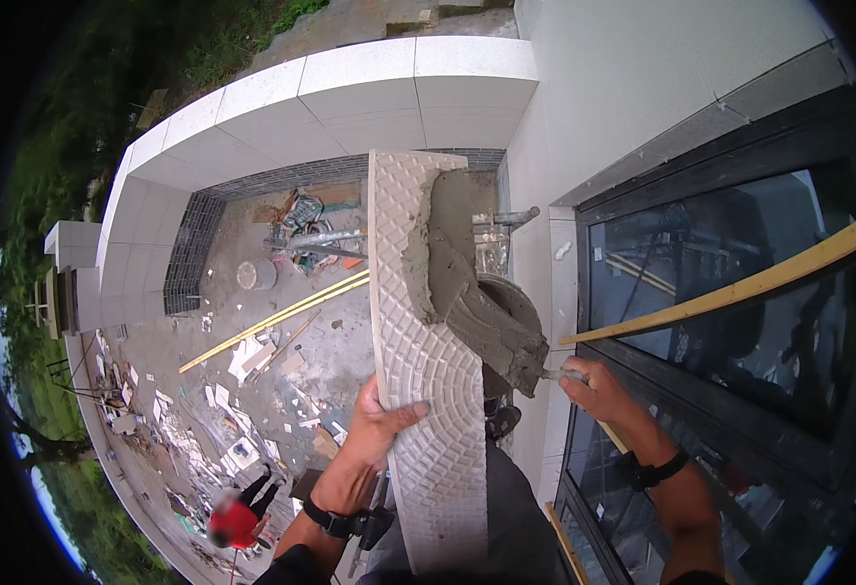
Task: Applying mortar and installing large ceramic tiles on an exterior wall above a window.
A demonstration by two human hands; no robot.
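Note:
A long, pale tile (438,419) stands lengthwise before me, its ridged back facing up toward me. My left hand (379,421) grips its left edge, thumb over the ridged face. Grey wet mortar (450,239) lies thick over the upper right part of that back. In my right hand (594,388) is the handle of a trowel (553,374), its blade mostly hidden under mortar and touching the tile's right side. Behind the tile shows part of a dark round container (511,297); the tile and mortar hide the rest.
A wooden strip (740,288) slants across dark-framed windows (720,253) at right. Far below, the ground holds a bucket (255,274), yellow poles (277,322) and scattered tile scraps (243,453). A person in red (236,524) is at lower left. A tiled parapet (262,107) curves behind.

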